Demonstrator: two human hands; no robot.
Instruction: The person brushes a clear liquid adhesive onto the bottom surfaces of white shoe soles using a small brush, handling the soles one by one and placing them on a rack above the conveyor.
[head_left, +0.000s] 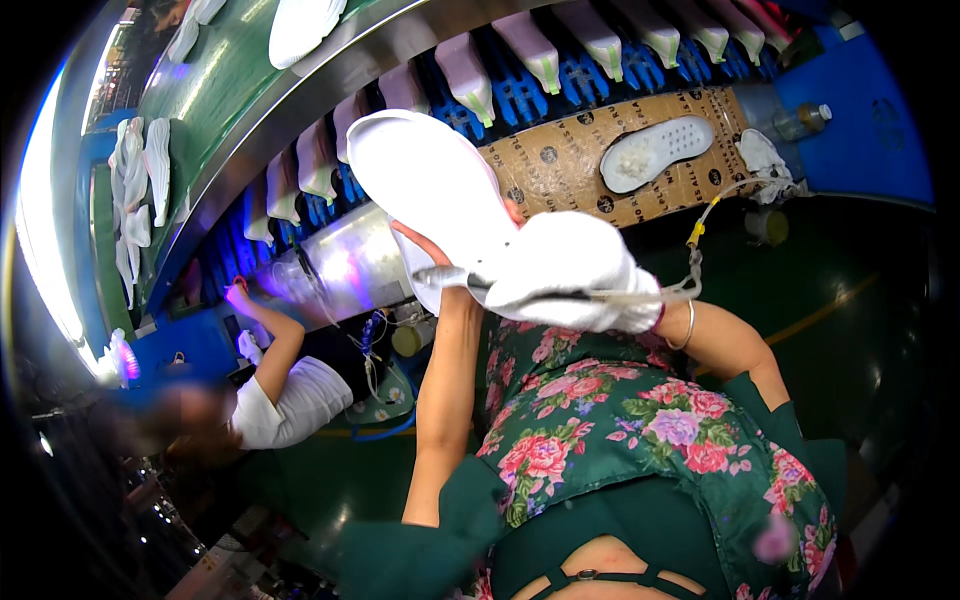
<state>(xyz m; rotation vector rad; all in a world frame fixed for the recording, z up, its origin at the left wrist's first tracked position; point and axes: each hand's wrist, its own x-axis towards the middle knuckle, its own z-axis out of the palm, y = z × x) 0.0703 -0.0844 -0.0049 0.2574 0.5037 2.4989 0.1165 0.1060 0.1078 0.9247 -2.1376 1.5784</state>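
Note:
My left hand (428,248), bare, grips a white shoe sole (430,165) from below, fingers along its edge. Another white piece (424,290) shows under that hand; whether it belongs to the same sole I cannot tell. A white glove covers my right hand (575,270), closed round a thin brush-like tool (470,281). A clear tube (672,294) runs from the tool past my right wrist. The tool's tip lies over my left wrist, close to the sole; whether it touches the sole is unclear. The glove hides most of my right fingers.
A brown printed board (545,180) ahead bears a white insole-shaped piece (655,150). Behind it stand pinkish shoe lasts (465,75) on blue holders. White soles (150,170) lie on the green surface at left. Another person (290,400) works at left. A bottle (800,120) stands at far right.

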